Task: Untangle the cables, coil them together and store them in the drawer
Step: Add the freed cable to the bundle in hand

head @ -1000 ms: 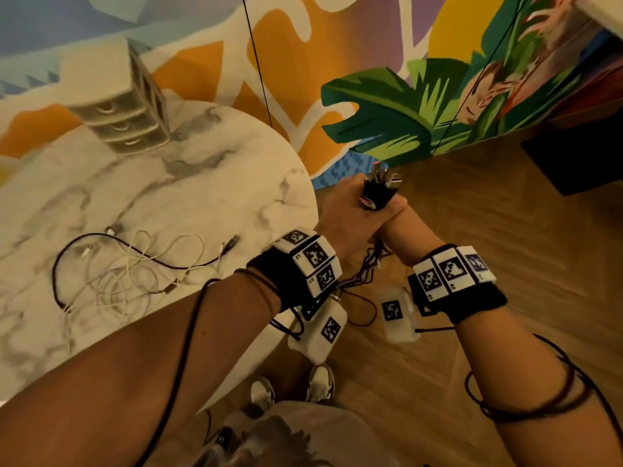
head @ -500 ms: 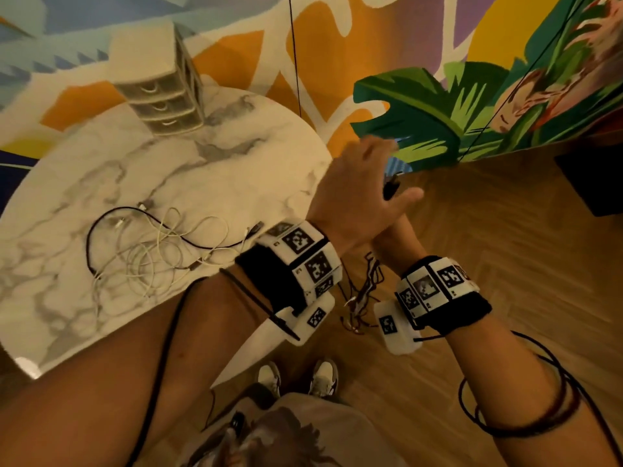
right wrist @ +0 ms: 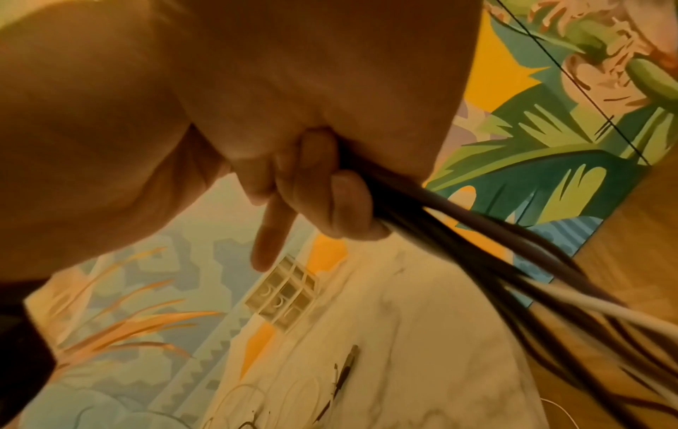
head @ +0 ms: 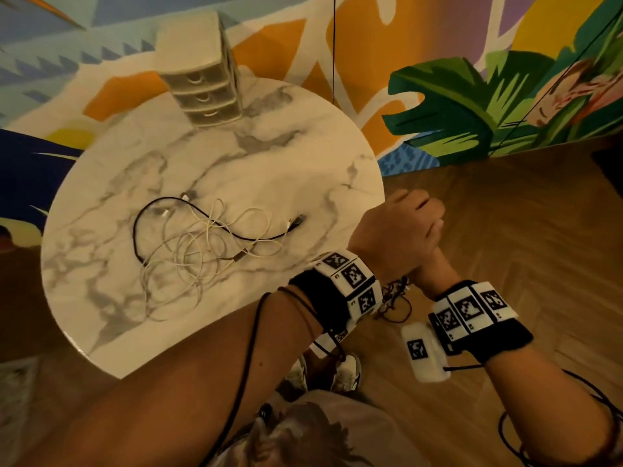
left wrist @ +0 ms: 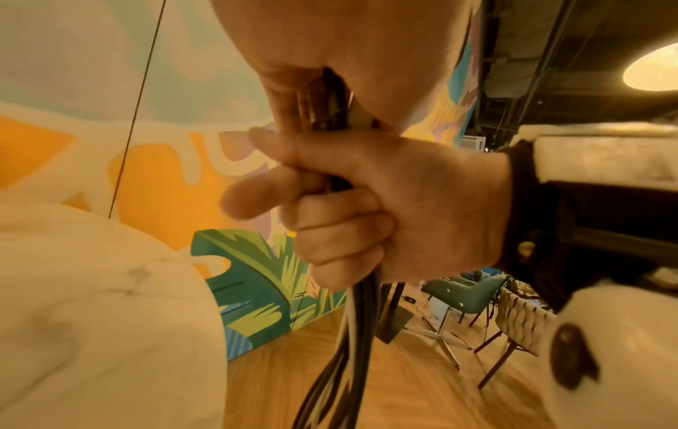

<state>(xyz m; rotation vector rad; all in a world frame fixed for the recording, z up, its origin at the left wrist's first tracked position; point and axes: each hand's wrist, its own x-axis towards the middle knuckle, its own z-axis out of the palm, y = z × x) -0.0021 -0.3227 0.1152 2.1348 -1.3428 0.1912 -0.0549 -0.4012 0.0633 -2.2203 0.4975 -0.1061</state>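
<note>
A bundle of dark and white cables (left wrist: 348, 348) hangs down from my two hands, held beside the round marble table (head: 303, 156). My right hand (left wrist: 366, 217) grips the bundle in a fist, with the index finger sticking out. My left hand (head: 404, 227) sits curled on top of it and closes over the bundle's upper ends (left wrist: 330, 101). In the right wrist view the fingers (right wrist: 330, 188) wrap the cable bundle (right wrist: 477, 261). A tangle of white and black cables (head: 209, 244) lies on the table. The beige three-drawer unit (head: 205, 89) stands at the table's far edge, all drawers closed.
A painted mural wall runs behind the table, with a thin black wire (head: 333, 45) hanging in front of it. The wooden floor lies to the right and below. My shoes (head: 344, 372) stand near the table's edge. A green chair (left wrist: 466, 293) is farther off.
The cable ends stuck up above my hands a second ago. My left hand lifted open over them and has now closed down on top. The view has swung toward the table.
</note>
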